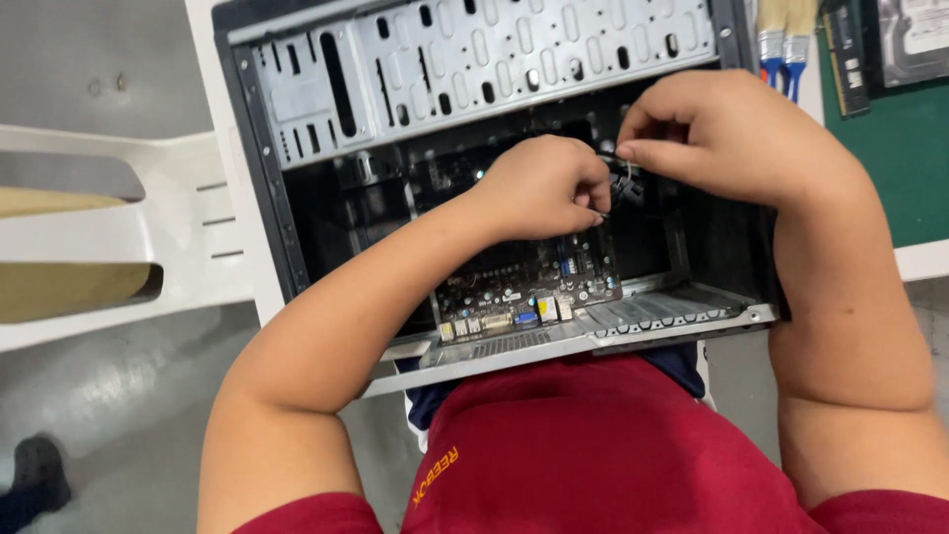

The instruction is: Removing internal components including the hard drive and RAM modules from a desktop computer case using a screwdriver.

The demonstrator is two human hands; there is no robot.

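Note:
An open computer case (297, 109) lies on its side in front of me, its dark motherboard (524, 282) showing inside. My left hand (544, 186) reaches into the case over the board, fingers curled tight on a thin cable (621, 183). My right hand (707, 129) meets it from the right, thumb and fingers pinching the same cable bundle. The cable's ends are hidden behind both hands.
A perforated metal drive cage (474, 59) spans the case's top. The rear port panel (554, 331) faces my red shirt. Two paintbrushes (786, 40) and a memory stick (846, 59) lie on a green mat (900, 158) at right. A white plastic chair (119, 237) stands left.

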